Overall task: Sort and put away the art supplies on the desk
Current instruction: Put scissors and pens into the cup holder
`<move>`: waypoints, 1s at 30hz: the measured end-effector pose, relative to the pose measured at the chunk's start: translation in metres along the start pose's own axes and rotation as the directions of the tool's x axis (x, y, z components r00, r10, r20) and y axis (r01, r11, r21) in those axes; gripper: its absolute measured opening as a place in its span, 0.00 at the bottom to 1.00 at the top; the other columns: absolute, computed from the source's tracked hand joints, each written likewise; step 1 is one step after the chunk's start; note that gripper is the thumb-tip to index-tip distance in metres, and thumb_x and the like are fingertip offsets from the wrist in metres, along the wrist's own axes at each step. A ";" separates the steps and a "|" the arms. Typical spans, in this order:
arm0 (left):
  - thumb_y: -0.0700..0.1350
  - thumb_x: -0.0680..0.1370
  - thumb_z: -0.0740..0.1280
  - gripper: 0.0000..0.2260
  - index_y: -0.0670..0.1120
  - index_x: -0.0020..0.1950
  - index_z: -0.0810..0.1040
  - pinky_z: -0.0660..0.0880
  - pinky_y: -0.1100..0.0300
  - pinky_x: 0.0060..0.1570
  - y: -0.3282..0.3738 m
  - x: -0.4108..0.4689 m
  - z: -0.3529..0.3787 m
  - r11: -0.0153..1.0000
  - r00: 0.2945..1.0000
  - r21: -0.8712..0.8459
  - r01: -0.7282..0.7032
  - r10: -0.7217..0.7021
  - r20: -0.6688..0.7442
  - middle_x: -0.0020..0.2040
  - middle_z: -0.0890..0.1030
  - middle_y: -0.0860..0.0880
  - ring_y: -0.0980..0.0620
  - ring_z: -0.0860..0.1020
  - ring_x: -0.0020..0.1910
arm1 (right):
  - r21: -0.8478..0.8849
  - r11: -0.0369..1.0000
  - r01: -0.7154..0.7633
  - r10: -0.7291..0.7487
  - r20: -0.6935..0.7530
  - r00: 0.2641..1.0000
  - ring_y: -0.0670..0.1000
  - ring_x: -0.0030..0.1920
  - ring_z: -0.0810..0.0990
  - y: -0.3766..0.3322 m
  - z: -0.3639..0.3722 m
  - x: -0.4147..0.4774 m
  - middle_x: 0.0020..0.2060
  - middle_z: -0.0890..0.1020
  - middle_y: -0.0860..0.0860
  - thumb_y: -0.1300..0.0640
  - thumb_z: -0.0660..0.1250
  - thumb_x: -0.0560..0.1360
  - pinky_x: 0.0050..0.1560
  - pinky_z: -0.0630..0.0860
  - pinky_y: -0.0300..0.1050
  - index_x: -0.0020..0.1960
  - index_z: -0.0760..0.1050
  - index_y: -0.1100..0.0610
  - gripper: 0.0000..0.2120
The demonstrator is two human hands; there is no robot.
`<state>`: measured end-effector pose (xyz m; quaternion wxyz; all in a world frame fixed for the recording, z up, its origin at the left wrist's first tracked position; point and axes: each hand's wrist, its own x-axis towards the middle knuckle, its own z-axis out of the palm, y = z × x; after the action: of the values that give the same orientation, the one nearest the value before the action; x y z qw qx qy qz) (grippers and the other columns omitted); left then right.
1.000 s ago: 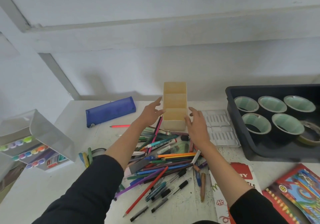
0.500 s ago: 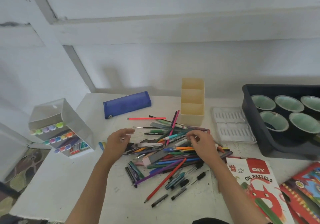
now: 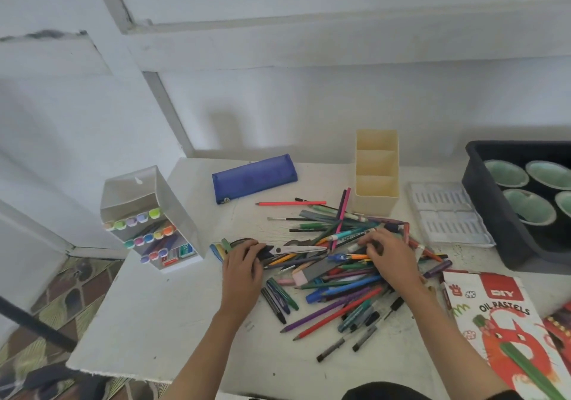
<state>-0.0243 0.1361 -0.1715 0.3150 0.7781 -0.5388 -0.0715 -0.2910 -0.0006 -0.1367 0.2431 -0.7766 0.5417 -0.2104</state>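
Working from the left, I noted the marker stand (image 3: 148, 214) upright near the corner of the desk (image 3: 160, 322), well apart from the work. The left hand (image 3: 242, 265) lay palm down at the left margin of the pile of pens and pencils (image 3: 336, 279). Its fingers were bent over the dark handles of the scissors (image 3: 304, 249); whether they clasped the handles or merely rested on them I could not tell. The scissors lay flat with their long axis running left to right, handles at those fingertips and closed blades pointing right toward the other hand. In my judgement the left hand was plainly the nearer for lifting them, by the handles and clear of the pens beside them. The right hand (image 3: 391, 259) sat on the pile's right half, fingers curled down among the pens; which pen, if any, was pinched I could not tell. The cream organiser (image 3: 376, 183) stood upright beyond the pile, nothing visible in its three compartments, nearer the right hand.
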 end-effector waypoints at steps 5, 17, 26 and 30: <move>0.41 0.73 0.61 0.19 0.46 0.63 0.77 0.67 0.51 0.64 -0.005 0.009 -0.004 0.998 0.997 -0.013 -0.062 0.063 0.050 0.62 0.74 0.47 0.48 0.70 0.62 | 0.023 0.999 0.044 -0.044 -0.022 0.999 0.43 0.34 0.73 -0.006 0.000 0.000 0.40 0.78 0.46 0.65 0.65 0.75 0.35 0.72 0.45 0.44 0.77 0.49 0.11; 0.50 0.75 0.68 0.26 0.54 0.72 0.66 0.50 0.47 0.74 -0.009 0.056 -0.042 0.933 0.862 0.288 -0.217 0.045 0.504 0.69 0.68 0.52 0.51 0.65 0.68 | -0.203 0.866 0.457 -0.334 0.445 0.831 0.52 0.62 0.73 -0.104 0.039 0.053 0.58 0.78 0.50 0.59 0.60 0.79 0.55 0.72 0.47 0.59 0.79 0.49 0.13; 0.37 0.63 0.77 0.23 0.51 0.55 0.80 0.46 0.38 0.70 -0.012 0.057 -0.059 0.887 0.930 0.281 -0.367 0.352 0.103 0.57 0.77 0.49 0.46 0.74 0.61 | -0.332 0.678 0.656 -0.349 0.640 0.684 0.52 0.51 0.79 -0.125 0.054 0.079 0.52 0.81 0.49 0.57 0.67 0.74 0.45 0.71 0.42 0.52 0.81 0.52 0.08; 0.36 0.62 0.78 0.22 0.52 0.52 0.80 0.49 0.30 0.67 -0.009 0.059 -0.063 0.869 0.914 0.286 -0.404 0.399 0.079 0.58 0.77 0.49 0.46 0.68 0.66 | -0.261 0.729 0.633 -0.411 0.572 0.710 0.50 0.43 0.76 -0.123 0.050 0.077 0.45 0.81 0.50 0.57 0.63 0.75 0.42 0.72 0.42 0.49 0.76 0.55 0.05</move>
<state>0.0354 0.1118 -0.1129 0.1982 0.6868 -0.6958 0.0703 -0.1452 -0.0295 -0.0971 0.1146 -0.9606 0.2473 0.0535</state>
